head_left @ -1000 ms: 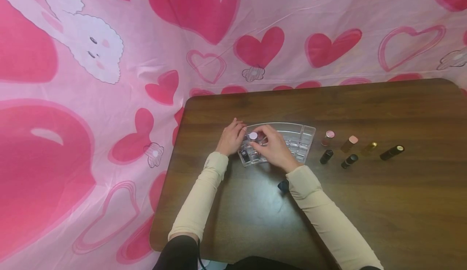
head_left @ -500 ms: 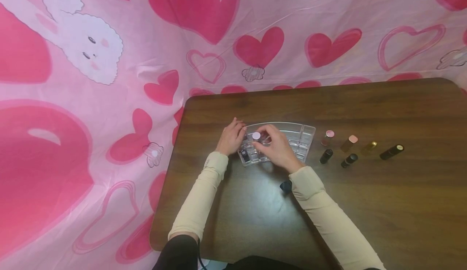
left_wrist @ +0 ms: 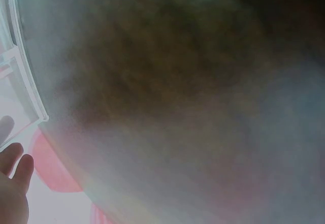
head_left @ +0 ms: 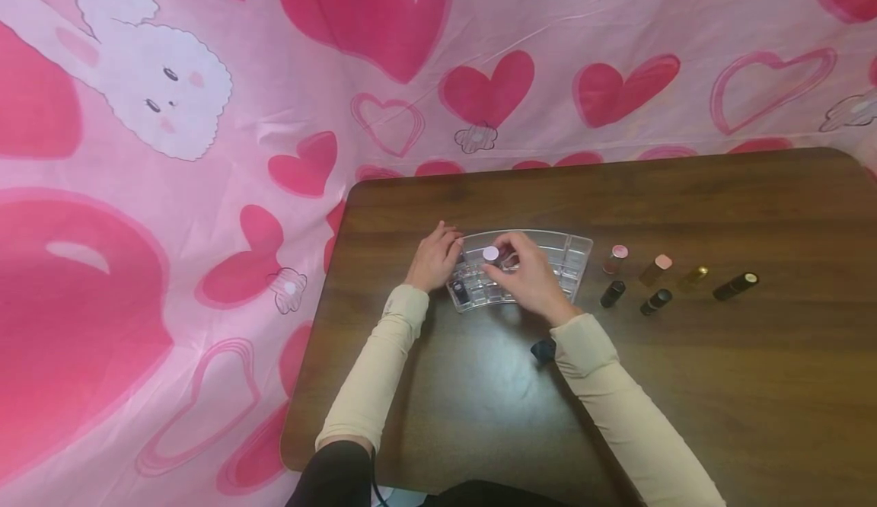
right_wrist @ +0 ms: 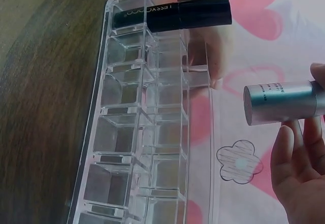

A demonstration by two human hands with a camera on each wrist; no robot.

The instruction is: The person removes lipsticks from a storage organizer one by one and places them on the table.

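Observation:
My right hand [head_left: 530,279] pinches a silvery lipstick tube [right_wrist: 282,103] with a pale lilac end, holding it above a clear acrylic organizer [head_left: 579,250]. In the right wrist view the tube is apart from the organizer's small square compartments. A black lipstick [right_wrist: 203,13] stands in the end compartment, at the front left in the head view. My left hand [head_left: 434,258] rests at the organizer's left end with its fingers extended. Only a few of its fingertips [left_wrist: 23,168] show in the left wrist view, most of which is blurred.
Right of the organizer stand a pink-topped tube [head_left: 616,259], a rose-coloured lipstick [head_left: 656,269], a gold one [head_left: 696,275] and several black ones [head_left: 736,286]. A black object [head_left: 543,351] sits by my right wrist. Pink heart-print cloth [head_left: 411,126] hangs behind the brown table [head_left: 438,408].
My right hand has moved a little to the right with the lipstick, along the organizer. The left hand has stayed in place.

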